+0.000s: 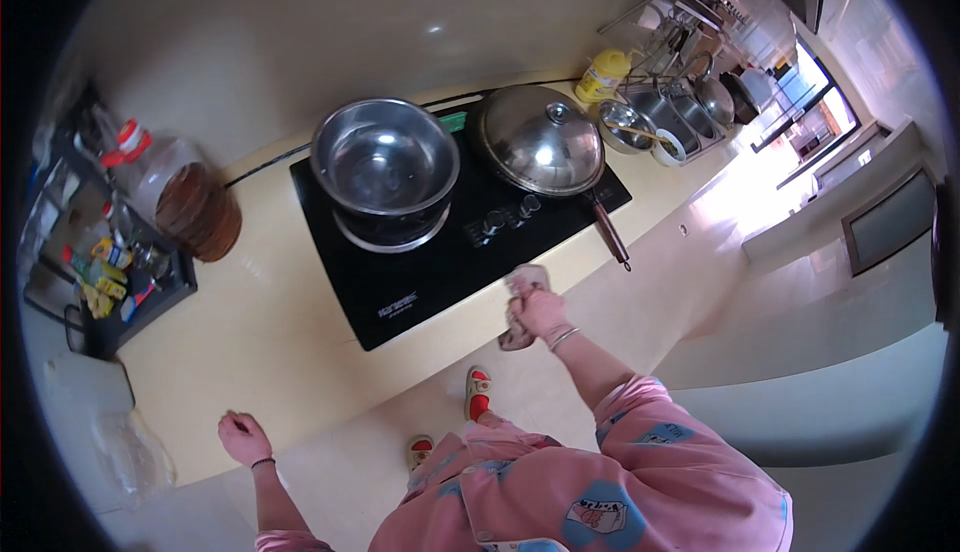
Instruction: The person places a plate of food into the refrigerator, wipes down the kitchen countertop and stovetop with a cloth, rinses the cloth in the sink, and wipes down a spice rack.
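My right hand grips a patterned cloth at the front edge of the pale countertop. Part of the cloth hangs below my fingers. Left of it, my left hand is curled over the counter's front edge, with no object visible in it. Behind the cloth lies a black glass cooktop with two knobs. On its left burner sits a deep steel pot, uncovered. A wok under a domed steel lid covers the right burner. The wok's brown handle points out over the counter edge.
A large plastic jug of brown liquid stands at left beside a dark condiment rack. Right of the wok are a yellow bottle, a steel bowl, a white bowl and a double sink.
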`<state>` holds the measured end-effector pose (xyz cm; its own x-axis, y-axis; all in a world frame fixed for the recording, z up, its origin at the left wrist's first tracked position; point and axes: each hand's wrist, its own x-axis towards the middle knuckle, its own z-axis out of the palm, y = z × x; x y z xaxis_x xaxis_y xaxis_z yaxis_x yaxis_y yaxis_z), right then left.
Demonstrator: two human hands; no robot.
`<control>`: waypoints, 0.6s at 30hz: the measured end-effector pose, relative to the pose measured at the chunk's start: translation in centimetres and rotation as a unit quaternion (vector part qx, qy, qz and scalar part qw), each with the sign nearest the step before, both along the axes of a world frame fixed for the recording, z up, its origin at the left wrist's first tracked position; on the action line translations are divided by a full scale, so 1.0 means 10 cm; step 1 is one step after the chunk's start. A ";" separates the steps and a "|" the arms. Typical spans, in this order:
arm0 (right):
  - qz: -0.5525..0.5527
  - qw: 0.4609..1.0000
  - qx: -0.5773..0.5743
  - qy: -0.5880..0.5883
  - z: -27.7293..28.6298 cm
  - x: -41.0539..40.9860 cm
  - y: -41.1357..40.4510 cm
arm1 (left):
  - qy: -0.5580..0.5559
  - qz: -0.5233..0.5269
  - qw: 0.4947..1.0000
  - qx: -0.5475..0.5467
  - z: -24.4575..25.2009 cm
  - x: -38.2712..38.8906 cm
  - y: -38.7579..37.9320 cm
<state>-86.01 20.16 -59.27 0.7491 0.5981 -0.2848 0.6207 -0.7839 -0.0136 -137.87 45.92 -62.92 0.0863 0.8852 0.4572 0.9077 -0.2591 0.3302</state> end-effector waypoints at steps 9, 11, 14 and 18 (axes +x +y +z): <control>-0.146 0.988 0.031 -0.026 0.16 1.43 -0.34 | 0.051 0.022 0.996 -0.063 -0.11 -0.05 0.06; -0.140 0.984 0.094 -0.053 -0.02 1.54 -0.39 | 0.031 0.006 0.999 -0.038 -0.13 0.01 0.08; -0.071 0.996 -0.015 0.042 0.14 1.03 -0.16 | 0.037 0.019 0.998 -0.054 -0.11 -0.05 0.08; 0.029 0.998 -0.018 0.046 0.13 0.75 -0.22 | 0.033 0.026 0.997 -0.067 -0.15 -0.12 0.05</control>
<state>-78.49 17.92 -58.02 0.6830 0.6281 -0.3730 0.6631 -0.7472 -0.0441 -139.08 46.44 -64.46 0.0647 0.9417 0.3301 0.9398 -0.1688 0.2973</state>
